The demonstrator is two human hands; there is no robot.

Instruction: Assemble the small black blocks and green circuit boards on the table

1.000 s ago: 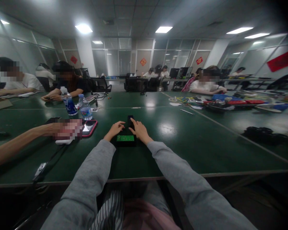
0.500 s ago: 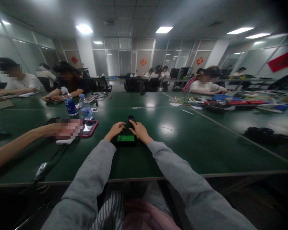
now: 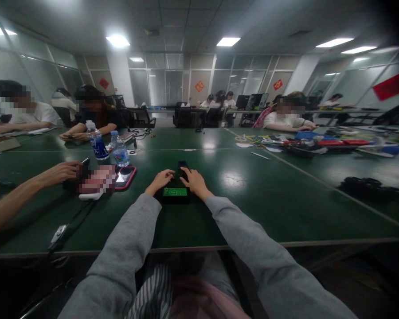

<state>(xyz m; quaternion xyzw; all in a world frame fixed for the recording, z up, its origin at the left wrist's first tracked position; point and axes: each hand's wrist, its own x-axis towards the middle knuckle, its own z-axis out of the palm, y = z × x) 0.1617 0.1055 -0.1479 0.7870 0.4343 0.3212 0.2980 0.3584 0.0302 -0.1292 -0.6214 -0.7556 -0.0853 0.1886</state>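
Note:
A small green circuit board (image 3: 174, 192) lies on a black holder (image 3: 175, 199) on the green table (image 3: 252, 199) in front of me. My left hand (image 3: 159, 180) rests at the holder's far left corner, fingers curled and pointing right. My right hand (image 3: 193, 182) rests at the far right corner, its fingertips touching a small black object (image 3: 182, 166) just behind the board. Whether either hand grips anything is not visible at this size.
A co-worker's arm (image 3: 26, 190) reaches in from the left, beside a red-cased phone (image 3: 124, 177) and two water bottles (image 3: 96, 141). Cables lie near the left front edge. Coloured parts and tools cover the far right. Several people sit at the back tables.
The co-worker's hand at the left has pulled back and now holds a dark object. My own hands stay almost where they were.

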